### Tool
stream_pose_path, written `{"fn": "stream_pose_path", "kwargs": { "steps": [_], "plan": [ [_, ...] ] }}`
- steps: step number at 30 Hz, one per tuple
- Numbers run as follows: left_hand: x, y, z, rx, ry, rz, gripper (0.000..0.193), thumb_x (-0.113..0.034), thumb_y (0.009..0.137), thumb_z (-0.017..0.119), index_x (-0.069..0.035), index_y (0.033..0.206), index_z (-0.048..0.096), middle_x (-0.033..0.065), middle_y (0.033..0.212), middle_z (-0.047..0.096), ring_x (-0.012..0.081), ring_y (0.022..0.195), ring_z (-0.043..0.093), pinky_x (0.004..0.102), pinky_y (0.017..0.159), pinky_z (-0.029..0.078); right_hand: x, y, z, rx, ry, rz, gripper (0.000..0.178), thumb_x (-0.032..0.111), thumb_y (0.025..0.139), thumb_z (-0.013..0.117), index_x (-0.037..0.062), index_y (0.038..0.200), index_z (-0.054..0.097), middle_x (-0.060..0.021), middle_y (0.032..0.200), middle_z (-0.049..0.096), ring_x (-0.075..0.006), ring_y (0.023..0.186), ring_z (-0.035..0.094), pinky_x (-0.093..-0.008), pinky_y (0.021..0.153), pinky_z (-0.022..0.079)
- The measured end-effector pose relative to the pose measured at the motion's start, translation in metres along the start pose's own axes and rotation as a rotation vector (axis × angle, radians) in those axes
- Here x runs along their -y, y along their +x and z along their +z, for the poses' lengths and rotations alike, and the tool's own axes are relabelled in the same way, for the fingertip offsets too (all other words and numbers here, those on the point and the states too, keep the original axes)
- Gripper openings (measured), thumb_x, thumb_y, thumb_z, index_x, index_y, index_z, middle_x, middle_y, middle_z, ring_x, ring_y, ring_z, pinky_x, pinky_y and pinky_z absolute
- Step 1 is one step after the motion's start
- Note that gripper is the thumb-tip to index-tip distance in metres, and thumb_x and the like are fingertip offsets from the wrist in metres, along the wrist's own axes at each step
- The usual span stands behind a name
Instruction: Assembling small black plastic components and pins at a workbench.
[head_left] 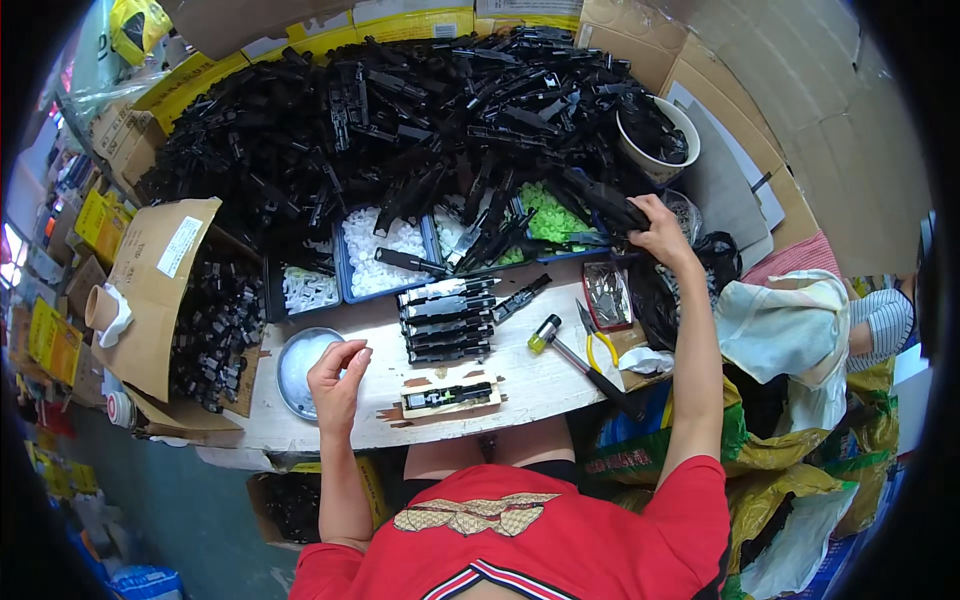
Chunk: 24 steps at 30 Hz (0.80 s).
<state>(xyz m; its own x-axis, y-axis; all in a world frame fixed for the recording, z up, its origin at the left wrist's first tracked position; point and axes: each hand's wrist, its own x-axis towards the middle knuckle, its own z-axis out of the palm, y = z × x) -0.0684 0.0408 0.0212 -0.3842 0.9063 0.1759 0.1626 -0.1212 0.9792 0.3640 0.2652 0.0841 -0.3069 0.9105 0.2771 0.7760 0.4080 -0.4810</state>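
My right hand reaches to the far right and grips the end of a long black plastic housing at the edge of a large heap. My left hand is over the right rim of a round metal dish, fingers bent in toward the thumb; anything between them is too small to make out. In front of me a wooden fixture holds a narrow black assembly. Behind it lies a stack of similar black assemblies, with a single black part lying askew at its right.
Blue bins of white pieces and green pieces stand before the black heap. A hammer, yellow-handled pliers and a tray of small metal parts lie right. A cardboard box of parts stands left.
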Motion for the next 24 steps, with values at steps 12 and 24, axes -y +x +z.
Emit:
{"fn": "stream_pose_path", "kwargs": {
  "steps": [12, 24],
  "plan": [
    [-0.014, 0.021, 0.022, 0.033, -0.014, 0.041, 0.011, -0.003, 0.078, 0.065, 0.002, 0.088, 0.064, 0.0014, 0.076, 0.058, 0.0067, 0.068, 0.051, 0.0191, 0.062, 0.041, 0.062, 0.175, -0.069, -0.237, 0.12, -0.24, 0.058, 0.023, 0.072, 0.07, 0.0097, 0.124, 0.048, -0.0136, 0.119, 0.052, -0.0272, 0.11, 0.049, -0.0354, 0.094, 0.037],
    [-0.048, 0.096, 0.081, 0.234, 0.428, 0.524, 0.017, -0.007, 0.073, 0.066, 0.0, 0.087, 0.062, 0.0087, 0.084, 0.059, 0.0216, 0.079, 0.056, 0.0299, 0.067, 0.044, 0.062, 0.155, 0.011, -0.264, -0.155, -0.28, 0.014, 0.013, 0.076, 0.06, 0.0051, 0.087, 0.065, -0.0143, 0.085, 0.063, -0.0288, 0.078, 0.062, -0.0333, 0.071, 0.049]
  ]
}}
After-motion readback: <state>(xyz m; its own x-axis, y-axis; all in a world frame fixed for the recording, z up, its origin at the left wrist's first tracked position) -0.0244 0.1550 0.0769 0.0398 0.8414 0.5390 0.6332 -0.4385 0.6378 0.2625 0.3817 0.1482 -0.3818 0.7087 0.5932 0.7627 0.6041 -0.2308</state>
